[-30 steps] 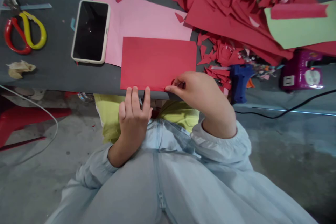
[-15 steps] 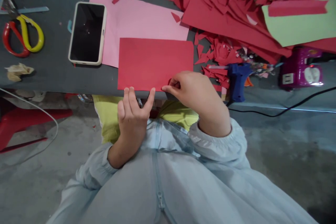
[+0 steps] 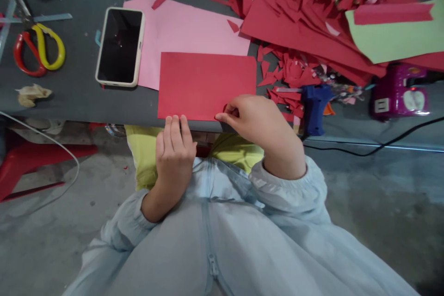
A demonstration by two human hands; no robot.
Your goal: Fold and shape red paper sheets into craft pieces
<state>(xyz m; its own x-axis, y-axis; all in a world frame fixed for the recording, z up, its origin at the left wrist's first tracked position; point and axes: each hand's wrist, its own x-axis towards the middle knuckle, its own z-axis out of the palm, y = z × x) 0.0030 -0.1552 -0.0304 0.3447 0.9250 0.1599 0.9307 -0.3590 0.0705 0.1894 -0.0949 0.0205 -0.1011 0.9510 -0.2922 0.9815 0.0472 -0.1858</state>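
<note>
A rectangular sheet of red paper [image 3: 204,81] lies along the table's front edge, partly over a larger pink sheet [image 3: 194,32]. My left hand [image 3: 175,148] is at the near edge of the red paper, left of its middle, with fingers stretched out and the tips at that edge. My right hand [image 3: 251,118] is closed in a pinch at the same edge, right of the middle, with thumb and index finger on the paper. Its other fingers are curled and partly hidden.
On the left are a phone [image 3: 120,47], scissors [image 3: 38,39] with red and yellow handles, and a crumpled beige scrap [image 3: 33,95]. To the right lie red paper scraps [image 3: 294,67], a blue glue gun [image 3: 316,106], a purple device [image 3: 398,90] and a black cable [image 3: 374,145].
My left thumb has come off the paper's edge and tucked in toward the palm, and its fingers have moved slightly right. My right hand keeps its pinch. The view has shifted slightly.
</note>
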